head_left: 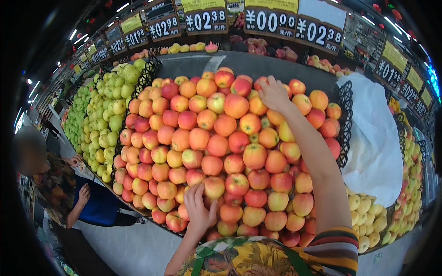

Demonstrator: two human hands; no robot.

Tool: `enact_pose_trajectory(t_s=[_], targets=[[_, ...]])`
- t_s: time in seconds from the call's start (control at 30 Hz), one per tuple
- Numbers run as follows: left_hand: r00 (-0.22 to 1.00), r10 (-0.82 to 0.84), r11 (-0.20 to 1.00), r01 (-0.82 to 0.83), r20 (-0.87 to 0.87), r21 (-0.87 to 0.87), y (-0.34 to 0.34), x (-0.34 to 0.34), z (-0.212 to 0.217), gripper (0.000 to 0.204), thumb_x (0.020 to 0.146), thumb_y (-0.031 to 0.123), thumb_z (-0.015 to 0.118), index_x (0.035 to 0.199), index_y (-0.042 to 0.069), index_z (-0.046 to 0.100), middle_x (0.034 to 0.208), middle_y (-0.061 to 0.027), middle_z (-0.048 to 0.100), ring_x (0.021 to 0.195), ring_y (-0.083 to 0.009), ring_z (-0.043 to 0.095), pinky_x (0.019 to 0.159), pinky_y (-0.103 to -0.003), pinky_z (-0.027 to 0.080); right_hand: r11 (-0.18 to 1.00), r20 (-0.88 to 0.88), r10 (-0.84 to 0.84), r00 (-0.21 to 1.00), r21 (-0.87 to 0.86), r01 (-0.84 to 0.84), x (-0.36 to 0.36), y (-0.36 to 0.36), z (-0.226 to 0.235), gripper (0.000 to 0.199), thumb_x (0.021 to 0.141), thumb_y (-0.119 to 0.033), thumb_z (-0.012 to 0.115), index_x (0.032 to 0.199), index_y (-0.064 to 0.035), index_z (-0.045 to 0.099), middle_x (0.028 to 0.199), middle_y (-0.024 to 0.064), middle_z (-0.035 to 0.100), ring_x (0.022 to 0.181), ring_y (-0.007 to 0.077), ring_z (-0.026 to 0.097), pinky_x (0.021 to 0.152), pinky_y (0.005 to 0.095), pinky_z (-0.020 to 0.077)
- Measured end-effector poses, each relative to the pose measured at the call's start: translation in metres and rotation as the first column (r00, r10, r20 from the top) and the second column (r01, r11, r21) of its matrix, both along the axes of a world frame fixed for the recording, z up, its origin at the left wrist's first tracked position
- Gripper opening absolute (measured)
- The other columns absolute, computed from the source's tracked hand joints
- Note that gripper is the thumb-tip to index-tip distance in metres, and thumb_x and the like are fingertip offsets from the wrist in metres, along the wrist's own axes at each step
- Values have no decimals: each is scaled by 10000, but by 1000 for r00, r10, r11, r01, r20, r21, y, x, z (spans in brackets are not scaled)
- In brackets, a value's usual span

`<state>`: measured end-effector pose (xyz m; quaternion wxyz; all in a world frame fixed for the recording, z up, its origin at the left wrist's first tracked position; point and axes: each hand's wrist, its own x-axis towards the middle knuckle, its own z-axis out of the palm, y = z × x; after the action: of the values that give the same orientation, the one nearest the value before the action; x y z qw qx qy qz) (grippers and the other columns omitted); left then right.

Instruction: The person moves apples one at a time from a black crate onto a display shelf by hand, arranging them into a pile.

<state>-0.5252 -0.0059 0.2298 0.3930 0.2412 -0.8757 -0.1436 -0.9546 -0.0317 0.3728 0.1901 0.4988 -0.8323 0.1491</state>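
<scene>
A large sloping heap of red and yellow apples point(217, 145) fills the middle of the view. Low on its near side, my left hand point(198, 211) has its fingers against the left of a yellow-red apple point(214, 187) and its thumb below it. My right arm stretches across the heap's right side to the far edge. There my right hand point(275, 95) curls its fingers over a red apple point(261, 82), partly hidden by them. Other apples touch both hands all around.
Black mesh dividers point(143, 85) edge the heap. Green fruit point(108, 115) lies left; a white sheet point(372, 138) and pale yellow fruit point(366, 216) lie right. Price signs point(206, 19) line the back above a dark ledge point(193, 64). A person point(55, 184) stands at left.
</scene>
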Motion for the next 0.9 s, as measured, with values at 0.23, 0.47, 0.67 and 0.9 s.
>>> enact_pose_trajectory(t_s=[0.23, 0.47, 0.67, 0.9], targets=[[1000, 0, 1000, 0, -3, -17, -2, -3, -2, 705, 767, 139, 765, 1386, -30, 473, 1333, -245, 514, 1225, -444, 478, 1071, -549, 381, 971, -66, 225, 972, 93, -219, 16, 28, 8, 371, 968, -269, 608, 1322, -158, 613, 1510, 103, 452, 1507, 370, 260, 1113, 741, 293], [1000, 15, 1000, -15, 3, 11, 0, -2, -2, 719, 747, 134, 779, 1383, -23, 483, 1330, -234, 513, 1228, -436, 478, 1074, -546, 381, 919, -130, 381, 915, 158, -361, 51, 46, 11, 379, 781, -25, 727, 1148, -82, 652, 1321, 73, 568, 1228, 280, 570, 1053, 574, 394], [1000, 21, 999, -22, 17, 27, 1, 0, 0, 728, 741, 128, 788, 1386, -13, 483, 1328, -229, 516, 1228, -432, 476, 1074, -541, 380, 887, 125, 461, 879, -87, -453, 47, 38, 19, 435, 788, -63, 750, 1211, -61, 652, 1271, 115, 594, 1137, 317, 620, 936, 438, 507], [1000, 8, 1000, -8, 3, 14, -2, -5, -3, 718, 741, 141, 795, 1373, -9, 488, 1326, -232, 517, 1219, -432, 477, 1074, -542, 377, 935, 144, 351, 925, -2, -355, 23, 24, 0, 444, 838, -148, 735, 1268, -82, 640, 1304, 127, 581, 1129, 347, 636, 955, 453, 532]])
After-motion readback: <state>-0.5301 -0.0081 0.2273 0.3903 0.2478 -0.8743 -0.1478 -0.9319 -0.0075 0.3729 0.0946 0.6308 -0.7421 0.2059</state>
